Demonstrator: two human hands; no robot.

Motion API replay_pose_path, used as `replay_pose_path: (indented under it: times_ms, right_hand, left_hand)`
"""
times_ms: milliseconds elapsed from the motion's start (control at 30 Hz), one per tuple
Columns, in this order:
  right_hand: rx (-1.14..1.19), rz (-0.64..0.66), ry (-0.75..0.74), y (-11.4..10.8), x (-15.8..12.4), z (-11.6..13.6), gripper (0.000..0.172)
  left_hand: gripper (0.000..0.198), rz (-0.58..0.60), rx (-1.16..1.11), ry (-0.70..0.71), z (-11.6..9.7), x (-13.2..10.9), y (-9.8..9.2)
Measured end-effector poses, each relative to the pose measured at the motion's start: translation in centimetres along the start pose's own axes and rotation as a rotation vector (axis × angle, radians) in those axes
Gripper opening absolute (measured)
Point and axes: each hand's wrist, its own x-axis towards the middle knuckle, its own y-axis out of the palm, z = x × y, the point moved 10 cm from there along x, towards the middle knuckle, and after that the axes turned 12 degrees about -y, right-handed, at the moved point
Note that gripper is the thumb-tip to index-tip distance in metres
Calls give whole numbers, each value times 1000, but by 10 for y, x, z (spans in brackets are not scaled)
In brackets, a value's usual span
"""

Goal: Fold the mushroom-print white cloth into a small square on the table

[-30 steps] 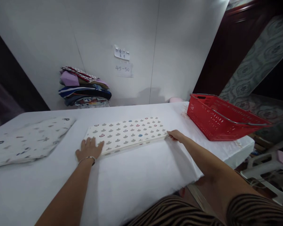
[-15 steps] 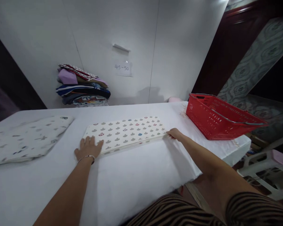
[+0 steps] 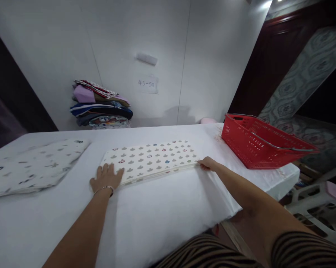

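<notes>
A long folded cream cloth (image 3: 154, 158) with rows of small grey, red and blue motifs lies flat on the white-covered table (image 3: 168, 208). My left hand (image 3: 106, 178), a bracelet at its wrist, rests with spread fingers on the cloth's near left corner. At the opposite end, my right hand (image 3: 207, 163) pinches the near right corner between thumb and fingers. Further left lies another folded white cloth (image 3: 36, 165) with scattered dark prints; neither hand touches it.
A red plastic basket (image 3: 257, 149) stands at the table's right end. Behind the table, a stack of folded fabrics (image 3: 101, 106) sits against the white wall, near a paper reading "45-50" (image 3: 148, 84). A pale plastic stool (image 3: 319, 208) stands at lower right.
The view has shifted slightly, so everything appears a little lower. Both hands keep their places on the folded cloth, which looks the same.
</notes>
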Motion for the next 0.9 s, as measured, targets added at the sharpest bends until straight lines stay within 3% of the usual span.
replay_pose_path:
  times_ms: [133,633,900]
  right_hand:
    - [63,24,35,3,-3,-1,36]
    - [113,-48,-126,-5,9,5,34]
    - [31,12,-103,1,4,1,34]
  left_hand:
    - [79,7,-14,-4,0,-1,-1]
    - [75,21,-25,-11,1,1,-1]
    - [76,-5,-88,11,4,11,4]
